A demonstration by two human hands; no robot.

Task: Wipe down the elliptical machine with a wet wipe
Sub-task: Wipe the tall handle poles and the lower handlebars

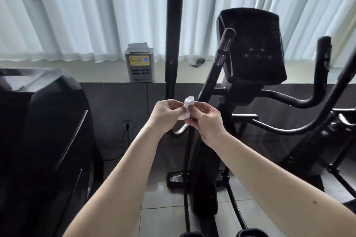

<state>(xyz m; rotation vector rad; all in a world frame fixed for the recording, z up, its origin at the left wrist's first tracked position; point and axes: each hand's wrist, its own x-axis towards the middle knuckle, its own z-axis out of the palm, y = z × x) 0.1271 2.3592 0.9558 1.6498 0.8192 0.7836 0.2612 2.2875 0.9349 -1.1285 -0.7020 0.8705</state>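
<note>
Grey box on windowsill showing yellow label with big "5". Smaller characters beside it blurring, unreadable. Nothing else reading clearly.

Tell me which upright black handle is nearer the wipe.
The glossy black handle left of the black console; the matte black handle stands farther right.

Left forearm: we see it bare along its whole visible length, from the lower edge of the view up to the wrist.
Right forearm: bare likewise; we spot one small dark mark on it, towards the elbow.
Right wrist: we notice a few small glistening specks, like droplets.
Left hand and right hand: both bare wherever we can see them.
</note>
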